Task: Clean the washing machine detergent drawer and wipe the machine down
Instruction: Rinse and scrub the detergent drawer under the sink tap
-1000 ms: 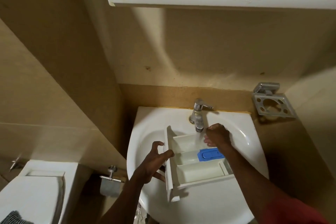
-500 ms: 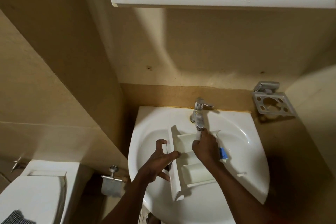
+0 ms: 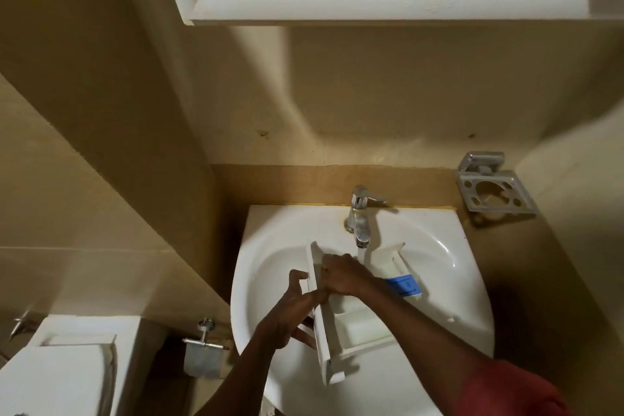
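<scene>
1. Over a white sink (image 3: 270, 226), I see a person hold a white detergent drawer (image 3: 358, 324) in the basin. The drawer lies just below the chrome tap (image 3: 360, 216), with its front panel to the left.
2. The left hand (image 3: 297, 307) grasps that front panel, thumb hooked over its top edge and fingers spread on its outer face.
3. The right hand (image 3: 344, 275) reaches into the far-left compartment with its fingers curled down against the inside of the panel. I cannot tell whether it holds anything.
4. A thin stream of water falls from the tap into the drawer, just right of the right hand.
5. A blue insert (image 3: 405, 285) sits at the drawer's right end, beside the right forearm, whose red sleeve (image 3: 506, 388) shows near the bottom edge.
6. A metal toothbrush holder (image 3: 494, 192) hangs on the wall to the right of the sink, and a white cabinet (image 3: 371, 0) is mounted above.
7. A toilet (image 3: 57, 375) and a wall-mounted paper roll (image 3: 204, 361) are at the near left.
</scene>
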A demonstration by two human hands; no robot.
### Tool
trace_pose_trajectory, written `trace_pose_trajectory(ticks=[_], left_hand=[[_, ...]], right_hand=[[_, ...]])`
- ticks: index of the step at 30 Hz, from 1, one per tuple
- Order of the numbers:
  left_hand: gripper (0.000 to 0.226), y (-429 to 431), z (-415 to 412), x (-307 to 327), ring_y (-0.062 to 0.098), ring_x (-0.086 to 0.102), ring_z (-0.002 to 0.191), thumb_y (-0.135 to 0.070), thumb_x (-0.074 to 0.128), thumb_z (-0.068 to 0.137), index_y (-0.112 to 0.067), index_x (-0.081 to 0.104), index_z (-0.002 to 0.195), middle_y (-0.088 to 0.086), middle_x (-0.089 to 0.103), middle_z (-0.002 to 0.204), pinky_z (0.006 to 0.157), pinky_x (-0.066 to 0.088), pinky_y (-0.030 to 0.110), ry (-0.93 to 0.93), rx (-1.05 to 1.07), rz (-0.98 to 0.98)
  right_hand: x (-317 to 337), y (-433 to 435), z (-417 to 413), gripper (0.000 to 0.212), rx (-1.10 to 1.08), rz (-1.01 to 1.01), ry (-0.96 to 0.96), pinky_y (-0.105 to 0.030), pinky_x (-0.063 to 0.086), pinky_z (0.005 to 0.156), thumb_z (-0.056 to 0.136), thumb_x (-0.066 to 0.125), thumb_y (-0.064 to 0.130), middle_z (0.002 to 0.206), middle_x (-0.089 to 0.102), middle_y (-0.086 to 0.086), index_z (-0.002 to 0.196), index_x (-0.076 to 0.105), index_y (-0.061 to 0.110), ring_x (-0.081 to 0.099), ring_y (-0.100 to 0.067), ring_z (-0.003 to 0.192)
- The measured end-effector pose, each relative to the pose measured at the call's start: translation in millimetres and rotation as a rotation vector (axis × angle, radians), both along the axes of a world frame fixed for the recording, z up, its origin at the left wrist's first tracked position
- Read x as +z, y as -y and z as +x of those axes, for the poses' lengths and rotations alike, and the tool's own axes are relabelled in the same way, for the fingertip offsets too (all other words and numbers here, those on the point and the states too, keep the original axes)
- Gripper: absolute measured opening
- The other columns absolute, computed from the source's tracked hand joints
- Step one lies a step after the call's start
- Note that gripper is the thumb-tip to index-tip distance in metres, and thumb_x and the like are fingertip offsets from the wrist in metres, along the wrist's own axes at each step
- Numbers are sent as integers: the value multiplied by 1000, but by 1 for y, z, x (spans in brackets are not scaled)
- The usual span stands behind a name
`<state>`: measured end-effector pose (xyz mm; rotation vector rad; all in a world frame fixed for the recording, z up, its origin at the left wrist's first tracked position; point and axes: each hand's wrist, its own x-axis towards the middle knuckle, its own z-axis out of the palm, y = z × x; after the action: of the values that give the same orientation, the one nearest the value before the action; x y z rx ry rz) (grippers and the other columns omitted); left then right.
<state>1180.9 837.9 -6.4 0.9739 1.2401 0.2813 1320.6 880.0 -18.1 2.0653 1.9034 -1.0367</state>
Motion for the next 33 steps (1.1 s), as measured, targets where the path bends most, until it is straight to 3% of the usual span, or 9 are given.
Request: trace_pose_trajectory(ticks=[4,8,11,19,21,26,29,31,33], left_hand=[[44,-6,-1,-2,30,66,72,-20,60,88,-27,31,121,11,60,93,68,60,55,-25,3,20],[50,-6,0,-3,27,65,74,-19,62,85,-29,30,122,10,61,90,67,61,52,-33,-6,38],[54,-6,5,-4,25,62,73,-21,65,79,-31,30,119,10,58,91,65,61,52,-60,-15,37],[53,-10,-1,-7,27,67,69,-24,64,80,-28,29,119,12,63,92,65,60,56,-76,-11,34],[54,-11,-4,-8,28,68,69,-25,64,80,-29,29,120,13,64,93,65,60,56,-82,-3,36],[55,-8,0,-10,29,67,72,-30,65,76,-32,32,120,13,64,91,65,60,57,-83,17,54],[57,-8,3,-10,28,65,73,-34,66,73,-33,31,118,16,62,91,62,60,57,-112,-2,80],[57,-9,2,-11,28,65,73,-34,66,74,-33,30,118,17,62,91,61,60,56,-124,-4,93],[56,-9,3,-11,27,65,73,-33,66,75,-34,30,117,17,63,91,61,60,56,-132,-1,88]], right_hand=[[-8,4,31,44,64,-150,79,-40,42,98,94,38,38,134,57,-11,127,58,16,53,-32,121],[-12,-3,69,43,-208,28,261,-36,46,96,85,50,32,124,63,-13,120,61,8,58,-31,116],[-17,-6,56,43,-310,44,206,-33,46,96,88,52,36,122,64,-14,118,62,7,58,-32,117],[-20,-13,28,42,-40,-94,-23,-30,42,94,96,41,31,128,61,-14,119,62,3,56,-29,118],[-23,-13,58,49,-117,-48,49,-31,44,94,89,42,48,123,63,-6,116,62,12,58,-27,116],[-17,-8,83,52,-182,66,219,-36,41,104,90,48,35,132,54,-18,130,50,2,51,-33,124],[-19,-10,81,48,-483,-40,-4,-38,44,105,94,45,35,127,60,-15,128,55,3,58,-32,117],[-19,-15,87,42,-862,-119,-458,-46,51,94,93,46,30,108,63,-15,121,57,1,65,-36,95],[-15,-18,83,29,-1145,-186,-866,-50,52,85,96,45,24,110,51,-17,117,50,4,59,-42,104]])
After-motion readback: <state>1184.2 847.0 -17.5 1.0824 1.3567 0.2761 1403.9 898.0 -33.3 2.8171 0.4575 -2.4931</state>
